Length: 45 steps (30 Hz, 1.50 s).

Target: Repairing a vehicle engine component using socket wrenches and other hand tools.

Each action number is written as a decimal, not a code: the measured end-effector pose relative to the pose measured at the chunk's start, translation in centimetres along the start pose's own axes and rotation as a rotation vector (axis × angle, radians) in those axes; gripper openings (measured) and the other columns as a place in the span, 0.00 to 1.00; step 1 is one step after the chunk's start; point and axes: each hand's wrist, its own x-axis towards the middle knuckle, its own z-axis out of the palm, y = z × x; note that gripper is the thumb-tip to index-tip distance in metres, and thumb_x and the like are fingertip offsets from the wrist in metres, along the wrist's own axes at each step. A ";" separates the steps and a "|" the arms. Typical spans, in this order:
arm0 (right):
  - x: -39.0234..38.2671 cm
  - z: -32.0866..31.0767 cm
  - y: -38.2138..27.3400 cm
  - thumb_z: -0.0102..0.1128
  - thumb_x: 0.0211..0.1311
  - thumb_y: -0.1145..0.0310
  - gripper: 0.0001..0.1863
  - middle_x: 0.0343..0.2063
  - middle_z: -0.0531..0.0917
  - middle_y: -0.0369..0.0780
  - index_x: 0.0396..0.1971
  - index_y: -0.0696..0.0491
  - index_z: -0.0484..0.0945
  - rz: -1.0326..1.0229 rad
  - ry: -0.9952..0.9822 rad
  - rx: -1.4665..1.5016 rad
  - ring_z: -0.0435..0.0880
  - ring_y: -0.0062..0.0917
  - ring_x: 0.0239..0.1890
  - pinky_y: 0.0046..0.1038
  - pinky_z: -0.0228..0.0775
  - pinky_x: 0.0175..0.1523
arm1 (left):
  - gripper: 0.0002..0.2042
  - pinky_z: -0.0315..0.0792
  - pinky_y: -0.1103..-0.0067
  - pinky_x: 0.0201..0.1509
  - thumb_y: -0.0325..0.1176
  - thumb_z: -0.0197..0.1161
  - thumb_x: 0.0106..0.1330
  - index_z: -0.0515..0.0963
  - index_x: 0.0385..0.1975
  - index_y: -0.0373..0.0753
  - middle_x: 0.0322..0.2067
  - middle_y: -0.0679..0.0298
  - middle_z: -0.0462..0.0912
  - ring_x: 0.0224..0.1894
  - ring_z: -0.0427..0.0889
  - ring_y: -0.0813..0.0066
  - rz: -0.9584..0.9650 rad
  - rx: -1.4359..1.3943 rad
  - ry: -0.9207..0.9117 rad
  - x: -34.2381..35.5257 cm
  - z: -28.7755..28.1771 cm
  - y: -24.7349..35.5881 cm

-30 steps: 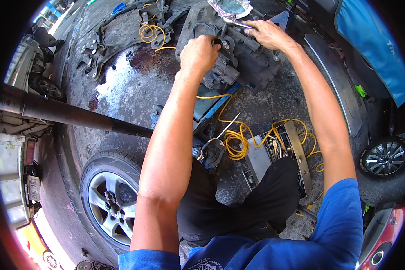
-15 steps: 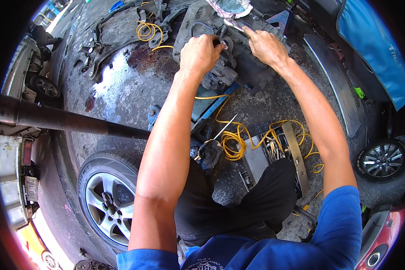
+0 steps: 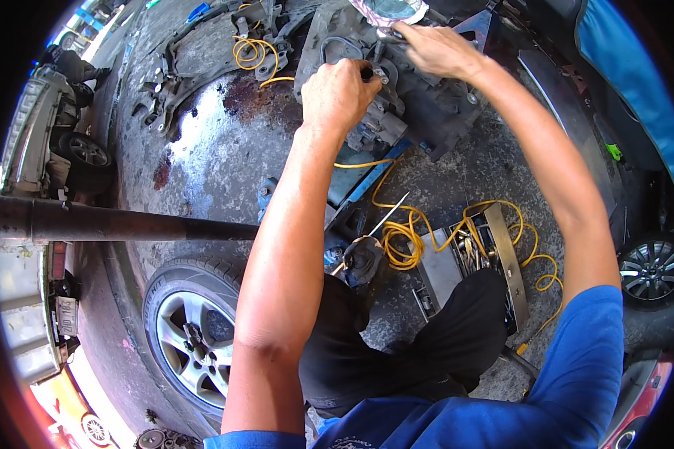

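Handling machinery (image 3: 384, 126), upper centre — steadiness seems needed.
Left hand (image 3: 338, 91) clenches dark piece (image 3: 366, 73) — right hand (image 3: 440, 52) half-curled, hold unclear.

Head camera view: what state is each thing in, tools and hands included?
Left hand: curled closed; what it grips is mostly hidden
Right hand: curled on a metal tool, which is mostly covered
Machine part: grimy
Toolbox: open, tools inside
Yellow hose: partly coiled, loose
Wheel: tyre fitted on rim
Floor: stained dark in patches
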 end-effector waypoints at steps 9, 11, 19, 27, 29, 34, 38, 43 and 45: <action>4.9 0.0 2.1 0.54 0.56 0.61 0.26 0.44 0.80 0.50 0.57 0.52 0.71 -0.240 -0.210 -0.216 0.82 0.41 0.46 0.42 0.74 0.48 | 0.34 0.77 0.63 0.39 0.66 0.57 0.58 0.83 0.27 0.33 0.28 0.44 0.83 0.35 0.84 0.47 -0.120 0.150 -0.060 -0.2 -1.8 -0.9; 5.6 0.1 1.5 0.54 0.60 0.44 0.29 0.54 0.78 0.45 0.56 0.46 0.74 -0.157 -0.400 -0.208 0.79 0.37 0.54 0.43 0.73 0.55 | 0.32 0.77 0.63 0.40 0.64 0.56 0.60 0.83 0.28 0.33 0.28 0.44 0.83 0.36 0.84 0.46 -0.148 0.170 -0.060 -0.4 -2.2 -1.2; 6.7 -1.6 -0.5 0.49 0.61 0.65 0.19 0.39 0.83 0.50 0.52 0.53 0.74 -0.159 -0.412 -0.179 0.83 0.40 0.44 0.45 0.73 0.43 | 0.28 0.77 0.62 0.41 0.58 0.54 0.65 0.84 0.31 0.33 0.31 0.43 0.83 0.38 0.84 0.46 -0.148 0.188 -0.088 -0.8 -2.2 -0.5; 5.1 0.0 2.3 0.56 0.52 0.64 0.14 0.32 0.83 0.51 0.35 0.54 0.84 -0.002 -0.209 0.024 0.83 0.44 0.38 0.39 0.73 0.41 | 0.27 0.75 0.59 0.46 0.59 0.52 0.66 0.83 0.36 0.38 0.33 0.43 0.83 0.41 0.82 0.42 -0.123 0.158 -0.120 -0.4 -1.8 0.6; 4.8 0.1 2.2 0.56 0.52 0.64 0.14 0.33 0.83 0.51 0.35 0.54 0.84 -0.012 -0.287 -0.083 0.83 0.44 0.39 0.40 0.73 0.41 | 0.26 0.74 0.59 0.47 0.58 0.52 0.66 0.83 0.37 0.38 0.34 0.43 0.83 0.42 0.81 0.43 -0.122 0.167 -0.144 -0.3 -1.6 0.8; 0.3 -0.4 -1.9 0.59 0.57 0.60 0.23 0.39 0.82 0.55 0.49 0.59 0.74 0.536 0.237 0.385 0.84 0.42 0.41 0.38 0.74 0.45 | 0.30 0.73 0.60 0.51 0.63 0.52 0.63 0.80 0.47 0.40 0.40 0.44 0.83 0.47 0.80 0.45 -0.161 0.234 -0.181 0.3 -1.4 -1.3; -9.8 0.1 -11.9 0.54 0.66 0.47 0.28 0.42 0.82 0.53 0.58 0.50 0.66 1.022 0.255 1.011 0.84 0.40 0.43 0.37 0.75 0.47 | 0.30 0.72 0.62 0.53 0.60 0.51 0.65 0.77 0.52 0.39 0.43 0.48 0.83 0.49 0.80 0.47 -0.013 0.214 -0.050 0.4 -2.4 -1.7; -23.0 13.0 -19.6 0.57 0.64 0.50 0.26 0.37 0.82 0.56 0.47 0.59 0.73 1.310 -0.181 1.071 0.83 0.46 0.40 0.41 0.70 0.47 | 0.24 0.71 0.65 0.55 0.53 0.58 0.65 0.79 0.51 0.39 0.45 0.49 0.82 0.51 0.80 0.49 0.106 0.156 -0.133 1.3 -0.4 1.0; -24.2 16.8 -21.1 0.59 0.64 0.52 0.21 0.27 0.79 0.43 0.44 0.55 0.75 1.533 0.070 1.445 0.81 0.32 0.31 0.37 0.74 0.36 | 0.22 0.72 0.66 0.53 0.50 0.58 0.65 0.80 0.49 0.39 0.44 0.49 0.83 0.49 0.81 0.51 0.158 0.178 -0.116 1.6 0.6 0.7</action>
